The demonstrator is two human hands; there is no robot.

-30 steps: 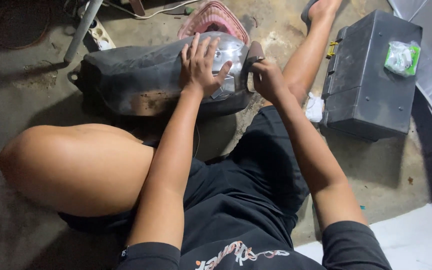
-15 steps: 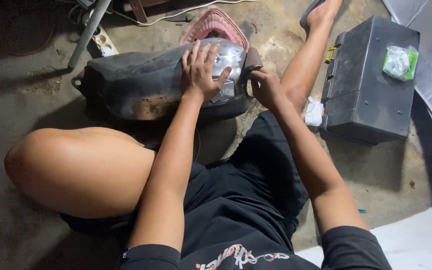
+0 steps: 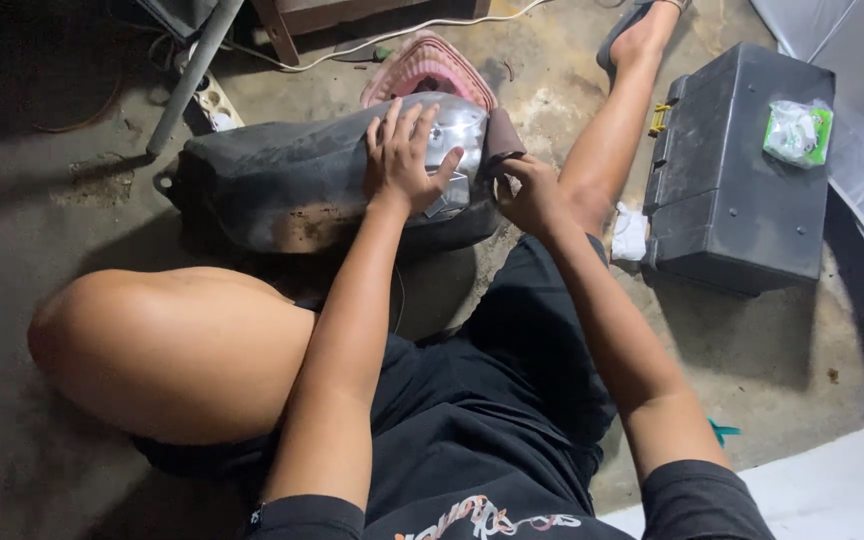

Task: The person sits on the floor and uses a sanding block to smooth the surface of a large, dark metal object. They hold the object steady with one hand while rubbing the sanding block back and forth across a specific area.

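A dark, dusty motorcycle fairing (image 3: pixel 282 185) with a clear headlight lens (image 3: pixel 457 130) lies on the concrete floor between my legs. My left hand (image 3: pixel 402 160) rests flat on the lens with the fingers spread, pressing it down. My right hand (image 3: pixel 527 190) is at the fairing's right end, pinching a folded piece of brown sandpaper (image 3: pixel 500 140) against the edge of the lens. My bent left knee (image 3: pixel 162 350) lies to the left and my right leg (image 3: pixel 617 130) stretches past the fairing.
A dark grey toolbox (image 3: pixel 732 180) stands at the right with a green-and-white packet (image 3: pixel 797 130) on its lid and a white rag (image 3: pixel 630 232) beside it. A pink basket (image 3: pixel 430 65), a power strip (image 3: pixel 214 100), a white cable and a metal leg lie behind the fairing.
My left hand stays pressed on the lens. My right hand has shifted slightly along the fairing's right edge with the sandpaper. The view has drifted a little.
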